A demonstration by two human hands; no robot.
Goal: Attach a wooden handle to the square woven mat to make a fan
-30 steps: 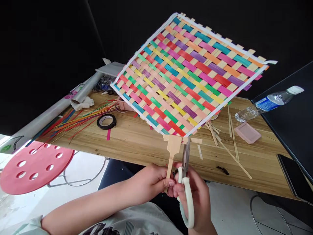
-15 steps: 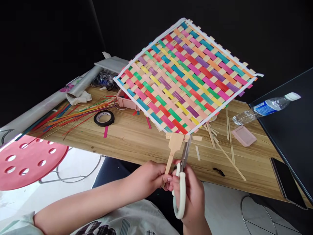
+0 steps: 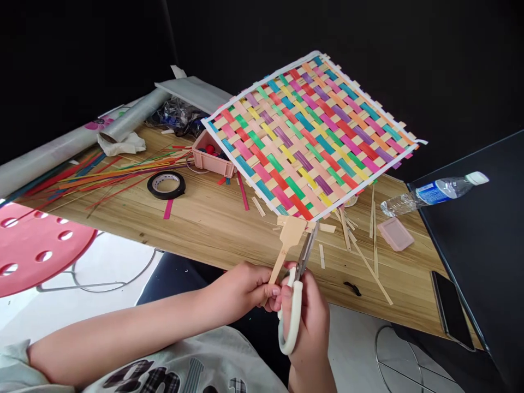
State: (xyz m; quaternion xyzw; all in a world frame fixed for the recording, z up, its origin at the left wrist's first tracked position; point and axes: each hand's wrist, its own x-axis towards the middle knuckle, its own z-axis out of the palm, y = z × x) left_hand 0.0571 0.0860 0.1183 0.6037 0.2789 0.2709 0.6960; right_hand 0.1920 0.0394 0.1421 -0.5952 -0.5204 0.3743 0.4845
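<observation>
A square fan (image 3: 311, 134) woven from many coloured strips, edged in white tape, stands tilted above the wooden table (image 3: 213, 224). Its flat wooden handle (image 3: 286, 245) runs down from the lower corner. My left hand (image 3: 241, 286) pinches the bottom of that handle. My right hand (image 3: 307, 322) grips white-handled scissors (image 3: 295, 295), whose blades point up along the right side of the handle to the fan's lower corner.
On the table lie loose coloured strips (image 3: 102, 174), a black tape roll (image 3: 166, 184), a pink box (image 3: 213, 158), a pink lid (image 3: 395, 233), wood offcuts (image 3: 364, 248) and a phone (image 3: 450, 311). A water bottle (image 3: 434, 192) rests on a black surface. A pink stool (image 3: 36, 245) stands at left.
The fan has sunk lower in the picture and tilted flatter. Both hands have shifted slightly left and down, still on the handle and scissors. The view has panned, and the pink box now shows.
</observation>
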